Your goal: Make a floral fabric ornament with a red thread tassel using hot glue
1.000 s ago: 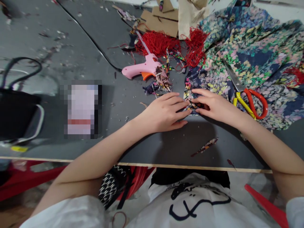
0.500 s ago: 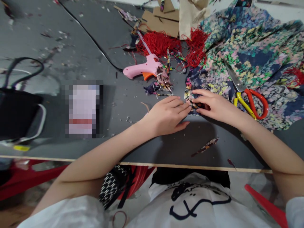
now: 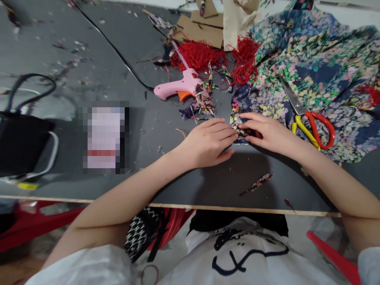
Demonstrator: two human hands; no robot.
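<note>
Floral fabric (image 3: 314,67) spreads over the right of the grey table, its near left corner under my fingers. My left hand (image 3: 209,143) lies beside that corner with its fingers stretched out, the tips touching the cloth edge. On the cloth, my right hand (image 3: 264,130) rests with fingers apart, over a small dark patterned piece (image 3: 247,132). Scissors (image 3: 305,118) with red and yellow handles lie on the fabric right of my right hand. A pink glue gun (image 3: 178,87) lies beyond my left hand, by a pile of scraps (image 3: 204,101).
Red yarn (image 3: 198,55) and cardboard (image 3: 204,29) lie at the back. A cable (image 3: 109,45) runs to the glue gun. To the left are a blurred-out flat object (image 3: 103,136) and a black bag (image 3: 25,142). A thin scrap (image 3: 257,184) sits near the table's front edge (image 3: 237,208).
My left hand has shifted very slightly left, away from the cloth corner. My right hand has hardly moved.
</note>
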